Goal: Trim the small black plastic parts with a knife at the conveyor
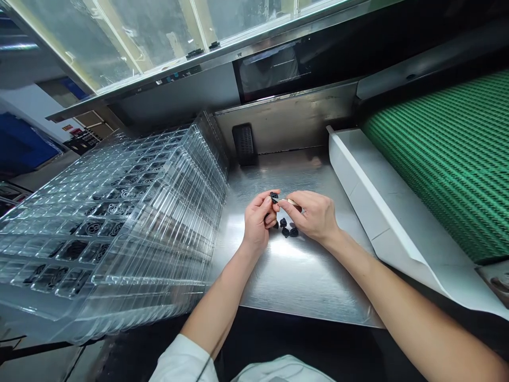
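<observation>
On a brushed stainless-steel table, under a metal hood with glass panels, the light is pooling in a bright patch. A green ribbed conveyor belt is stretching along the right, behind a white angled guard, and a black ribbed pad is standing against the back wall. A tall stack of clear ribbed plastic trays is leaning over the table's left side, with dark parts showing in its moulded pockets.

The left hand is pinching a small black part, with thumb and fingers closed around it. The right hand is gripping a slender pale stick, its fingers together on it. The stick's long axis is lying nearly level across the view, its tip pointing left and touching or almost touching the black part. Just below the hands, a few more small black parts are lying in a loose cluster on the steel, their knobbly shapes contrasting with its smooth sheen.
</observation>
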### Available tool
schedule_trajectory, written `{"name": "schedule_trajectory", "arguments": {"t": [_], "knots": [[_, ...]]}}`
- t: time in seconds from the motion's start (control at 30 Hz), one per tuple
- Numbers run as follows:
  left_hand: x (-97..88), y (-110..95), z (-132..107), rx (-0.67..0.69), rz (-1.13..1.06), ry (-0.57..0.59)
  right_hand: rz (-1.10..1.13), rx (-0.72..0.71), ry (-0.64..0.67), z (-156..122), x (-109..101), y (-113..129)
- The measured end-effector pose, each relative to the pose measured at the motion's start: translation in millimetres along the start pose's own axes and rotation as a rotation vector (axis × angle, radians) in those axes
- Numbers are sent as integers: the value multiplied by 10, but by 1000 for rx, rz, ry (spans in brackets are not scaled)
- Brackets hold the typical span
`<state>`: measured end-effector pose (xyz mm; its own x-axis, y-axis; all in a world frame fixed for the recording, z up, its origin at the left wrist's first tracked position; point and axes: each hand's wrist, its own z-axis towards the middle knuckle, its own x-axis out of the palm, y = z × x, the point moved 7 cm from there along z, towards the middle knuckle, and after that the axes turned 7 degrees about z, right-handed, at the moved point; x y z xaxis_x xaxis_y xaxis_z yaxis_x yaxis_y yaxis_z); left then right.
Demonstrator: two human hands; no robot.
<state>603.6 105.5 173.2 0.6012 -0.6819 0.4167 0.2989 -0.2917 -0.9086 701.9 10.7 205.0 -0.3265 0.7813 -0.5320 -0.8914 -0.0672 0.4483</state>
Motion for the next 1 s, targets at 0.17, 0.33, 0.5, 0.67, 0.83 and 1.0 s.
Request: {"name": "schedule_trajectory", "arguments": {"t": [0.17, 0.33, 0.5, 0.67, 0.83, 1.0], "knots": [[-4, -3, -5, 3, -3, -6, -7, 22, -1, -9, 4, -27], [6, 5, -4, -6, -8, 8, -1, -5, -14, -5, -3, -8], [18, 18, -8, -18, -14, 14, 8, -4, -17, 6, -11, -13], [18, 31, 3, -35, -40, 24, 38, 40, 2, 5, 4, -59], [7, 73, 18, -71, -72, 31, 261, 97, -43, 28, -58, -50], [47, 150, 2, -102, -30, 56, 457, 200, -8, 39, 4, -51]]}}
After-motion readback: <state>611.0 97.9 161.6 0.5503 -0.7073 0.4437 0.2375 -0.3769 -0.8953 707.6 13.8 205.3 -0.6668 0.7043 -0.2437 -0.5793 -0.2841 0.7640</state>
